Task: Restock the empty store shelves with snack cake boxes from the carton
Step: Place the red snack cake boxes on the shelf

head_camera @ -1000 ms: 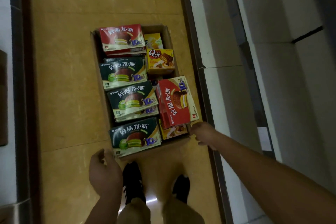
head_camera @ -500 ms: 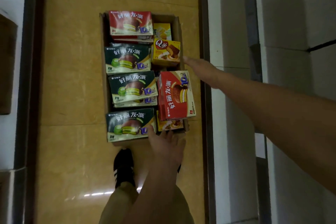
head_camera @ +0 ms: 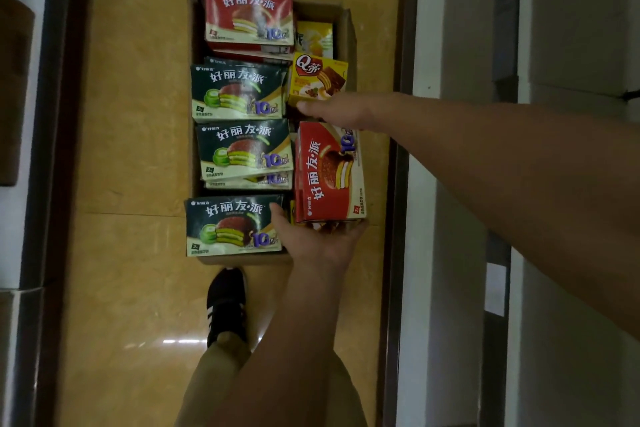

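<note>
A red box (head_camera: pixel 329 173) lies in the carton (head_camera: pixel 349 31) on the floor, bracketed by the left hand (head_camera: pixel 318 239) at its near end and the right hand (head_camera: pixel 334 111) at its far end. Both hands' fingers are straight, apparently to lift it out.

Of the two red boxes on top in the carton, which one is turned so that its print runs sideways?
The near red box, at the right side of the carton: its print is turned sideways. The far red box reads upright.
</note>
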`<state>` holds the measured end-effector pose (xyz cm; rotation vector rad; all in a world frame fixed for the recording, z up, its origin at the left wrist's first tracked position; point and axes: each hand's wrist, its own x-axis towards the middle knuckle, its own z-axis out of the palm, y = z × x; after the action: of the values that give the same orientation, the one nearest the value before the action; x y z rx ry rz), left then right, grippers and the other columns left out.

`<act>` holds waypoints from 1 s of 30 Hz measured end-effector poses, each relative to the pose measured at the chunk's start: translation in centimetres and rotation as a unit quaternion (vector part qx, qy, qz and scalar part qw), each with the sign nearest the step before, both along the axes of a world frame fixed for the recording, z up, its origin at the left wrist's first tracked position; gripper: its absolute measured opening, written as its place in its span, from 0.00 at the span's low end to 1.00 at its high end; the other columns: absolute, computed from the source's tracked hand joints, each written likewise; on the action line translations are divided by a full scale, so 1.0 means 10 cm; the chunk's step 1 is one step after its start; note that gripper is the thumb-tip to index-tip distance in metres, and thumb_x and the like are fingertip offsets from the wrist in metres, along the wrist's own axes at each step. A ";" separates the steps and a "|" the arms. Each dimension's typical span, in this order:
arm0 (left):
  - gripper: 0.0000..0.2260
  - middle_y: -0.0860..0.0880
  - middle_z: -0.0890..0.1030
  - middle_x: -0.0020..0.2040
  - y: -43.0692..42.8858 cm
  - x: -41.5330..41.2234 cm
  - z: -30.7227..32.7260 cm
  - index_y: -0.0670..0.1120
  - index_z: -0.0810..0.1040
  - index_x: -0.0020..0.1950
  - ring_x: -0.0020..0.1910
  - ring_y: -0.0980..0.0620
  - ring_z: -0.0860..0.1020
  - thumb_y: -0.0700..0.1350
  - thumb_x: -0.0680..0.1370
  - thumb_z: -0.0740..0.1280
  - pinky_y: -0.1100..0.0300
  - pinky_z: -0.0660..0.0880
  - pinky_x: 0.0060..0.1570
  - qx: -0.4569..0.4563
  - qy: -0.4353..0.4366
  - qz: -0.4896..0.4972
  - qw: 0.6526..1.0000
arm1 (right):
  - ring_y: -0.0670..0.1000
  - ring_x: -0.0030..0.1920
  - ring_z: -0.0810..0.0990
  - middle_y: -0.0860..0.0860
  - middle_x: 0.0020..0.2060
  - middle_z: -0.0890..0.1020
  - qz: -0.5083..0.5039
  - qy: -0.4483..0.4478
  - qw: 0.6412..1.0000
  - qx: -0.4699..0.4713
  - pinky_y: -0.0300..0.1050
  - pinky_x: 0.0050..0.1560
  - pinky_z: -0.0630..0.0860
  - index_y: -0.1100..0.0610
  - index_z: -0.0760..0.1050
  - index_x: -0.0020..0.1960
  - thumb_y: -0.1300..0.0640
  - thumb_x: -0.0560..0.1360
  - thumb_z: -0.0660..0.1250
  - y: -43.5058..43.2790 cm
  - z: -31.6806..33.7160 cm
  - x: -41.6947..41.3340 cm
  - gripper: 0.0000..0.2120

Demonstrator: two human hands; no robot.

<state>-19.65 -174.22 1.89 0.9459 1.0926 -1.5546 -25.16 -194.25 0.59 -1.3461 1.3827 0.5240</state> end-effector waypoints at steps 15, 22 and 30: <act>0.33 0.38 0.77 0.65 -0.07 -0.06 0.00 0.50 0.74 0.70 0.63 0.33 0.76 0.70 0.73 0.65 0.30 0.68 0.66 0.016 -0.017 -0.006 1.000 | 0.57 0.70 0.72 0.54 0.71 0.74 0.119 0.054 0.991 0.009 0.57 0.72 0.67 0.54 0.73 0.72 0.24 0.74 0.48 0.04 -0.09 0.06 0.43; 0.31 0.39 0.78 0.65 -0.07 -0.04 0.02 0.51 0.76 0.69 0.62 0.35 0.77 0.69 0.73 0.66 0.33 0.69 0.66 0.011 -0.019 -0.031 0.999 | 0.56 0.68 0.74 0.54 0.67 0.77 0.129 0.038 0.991 0.008 0.54 0.72 0.67 0.55 0.73 0.71 0.29 0.79 0.47 0.06 -0.10 0.06 0.37; 0.31 0.40 0.79 0.63 -0.08 -0.01 -0.01 0.51 0.76 0.69 0.61 0.36 0.78 0.69 0.73 0.67 0.35 0.70 0.66 0.027 -0.026 -0.052 0.998 | 0.57 0.68 0.74 0.54 0.68 0.76 0.103 0.055 0.993 0.031 0.57 0.71 0.68 0.53 0.73 0.70 0.21 0.70 0.54 0.02 -0.17 0.06 0.44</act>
<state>-19.77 -175.04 1.83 1.0887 1.0687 -1.5820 -24.54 -194.07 -1.09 -1.4348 1.3108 0.7839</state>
